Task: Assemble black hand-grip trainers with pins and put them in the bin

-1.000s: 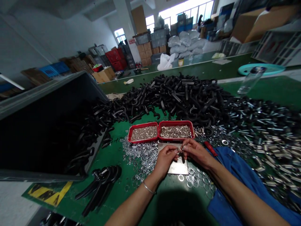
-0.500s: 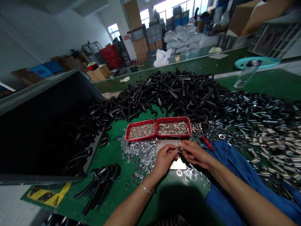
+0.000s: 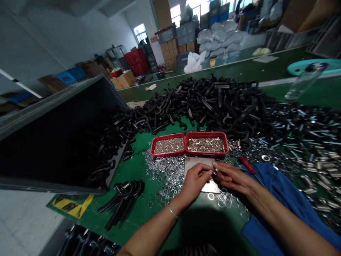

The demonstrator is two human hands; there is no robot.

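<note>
My left hand (image 3: pixel 196 179) and my right hand (image 3: pixel 232 176) meet above a flat metal plate (image 3: pixel 192 163). Pinched between their fingertips is a small shiny metal part (image 3: pixel 215 171), ring-like in look; its exact kind is too small to make out. Both hands have their fingers closed on it. Just beyond the plate stand two red trays, the left tray (image 3: pixel 167 154) and the right tray (image 3: pixel 206 154), each filled with tiny metal pieces. Loose small rings (image 3: pixel 166 170) lie left of the plate, and larger thin rings (image 3: pixel 226 199) lie by its near right corner.
Black curved handles (image 3: pixel 205 96) are heaped behind the trays, with more in a tipped grey bin (image 3: pixel 114 177) at left. Several black handles (image 3: pixel 125 199) lie nearer. A red screwdriver (image 3: pixel 247 165) rests by a blue cloth (image 3: pixel 282 192). Metal cylinders (image 3: pixel 322 177) and bolts spread rightward.
The whole view has shifted, so the table's contents sit further right in the picture. Both hands still hold the small metal part together over the plate.
</note>
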